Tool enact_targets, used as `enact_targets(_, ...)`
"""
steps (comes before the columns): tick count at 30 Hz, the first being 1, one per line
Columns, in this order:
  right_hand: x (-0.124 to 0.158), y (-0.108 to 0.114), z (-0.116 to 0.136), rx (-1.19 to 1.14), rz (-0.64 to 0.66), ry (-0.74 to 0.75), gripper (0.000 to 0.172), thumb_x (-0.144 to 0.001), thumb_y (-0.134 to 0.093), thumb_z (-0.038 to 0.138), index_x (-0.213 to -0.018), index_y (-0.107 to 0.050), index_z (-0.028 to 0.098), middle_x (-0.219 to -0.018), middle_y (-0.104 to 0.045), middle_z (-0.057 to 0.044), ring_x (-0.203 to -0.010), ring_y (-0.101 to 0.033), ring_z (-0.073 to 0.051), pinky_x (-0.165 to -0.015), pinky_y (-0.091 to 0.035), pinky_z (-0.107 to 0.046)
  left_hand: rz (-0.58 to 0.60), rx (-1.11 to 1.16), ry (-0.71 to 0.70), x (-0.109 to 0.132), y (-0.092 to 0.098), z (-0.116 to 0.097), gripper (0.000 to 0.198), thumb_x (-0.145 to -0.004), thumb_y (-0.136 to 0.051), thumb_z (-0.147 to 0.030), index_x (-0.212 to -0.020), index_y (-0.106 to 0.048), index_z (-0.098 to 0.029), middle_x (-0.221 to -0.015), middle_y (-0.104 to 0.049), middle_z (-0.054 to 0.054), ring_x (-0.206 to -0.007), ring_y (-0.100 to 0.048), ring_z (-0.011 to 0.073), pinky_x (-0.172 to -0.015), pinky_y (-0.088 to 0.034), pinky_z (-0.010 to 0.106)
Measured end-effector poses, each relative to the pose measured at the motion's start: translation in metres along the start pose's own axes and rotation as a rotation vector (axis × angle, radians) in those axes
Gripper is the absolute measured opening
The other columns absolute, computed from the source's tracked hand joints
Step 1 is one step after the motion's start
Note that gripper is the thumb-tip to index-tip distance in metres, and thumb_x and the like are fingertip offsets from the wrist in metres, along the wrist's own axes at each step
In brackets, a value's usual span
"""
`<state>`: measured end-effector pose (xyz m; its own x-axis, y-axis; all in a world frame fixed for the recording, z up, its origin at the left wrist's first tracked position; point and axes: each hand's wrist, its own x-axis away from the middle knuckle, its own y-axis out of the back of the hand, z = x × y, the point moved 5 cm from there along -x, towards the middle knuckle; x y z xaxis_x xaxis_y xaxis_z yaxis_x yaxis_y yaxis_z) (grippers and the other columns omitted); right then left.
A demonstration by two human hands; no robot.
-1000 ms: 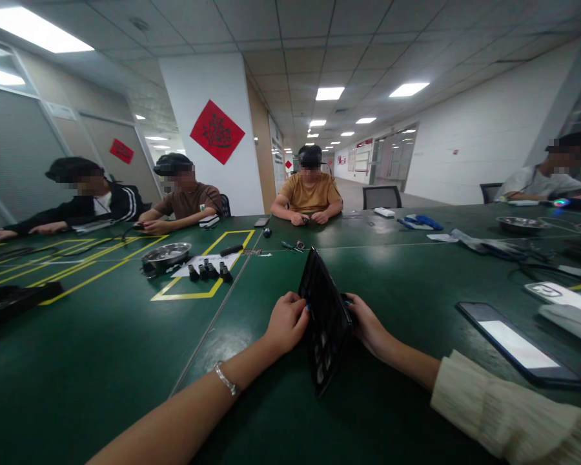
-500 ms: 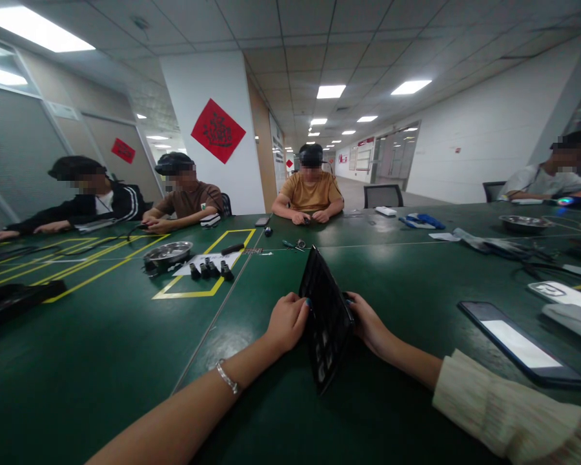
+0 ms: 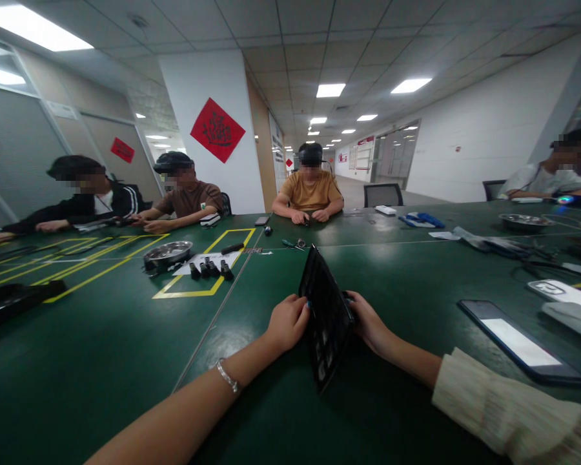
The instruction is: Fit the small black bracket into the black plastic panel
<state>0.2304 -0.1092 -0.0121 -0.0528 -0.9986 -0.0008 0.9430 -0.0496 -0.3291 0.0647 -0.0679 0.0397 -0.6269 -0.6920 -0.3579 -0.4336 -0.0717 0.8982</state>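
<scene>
Squarely before the person, both hands grip a black flat panel stood on its edge.
Head view: the left hand, a bracelet on its wrist, curls its fingers against the panel's left face, and the right hand clasps the right side. The panel rests its near corner on the green table, tilted, with its far end raised. A smartphone lies flat well to the right; a metal bowl sits far left, where other people are seated.
</scene>
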Motion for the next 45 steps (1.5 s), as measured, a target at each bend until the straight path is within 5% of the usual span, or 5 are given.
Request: enact_targets(45,0.0017,-0.0023,0.0016,-0.004,0.013,0.007,0.028,-0.077,-0.05,0.032,-0.103,-0.047,0.024,-0.085,-0.061,-0.001,-0.075,-0.059,-0.018,-0.055,-0.045,-0.027,0.021,0.006,-0.03,0.0003,-0.0054,0.0038,0.037,-0.089,-0.02,-0.034,-0.077,-0.051,-0.018,-0.073,-0.054,0.005,-0.071,-0.053,0.0173,-0.065,-0.039,0.028)
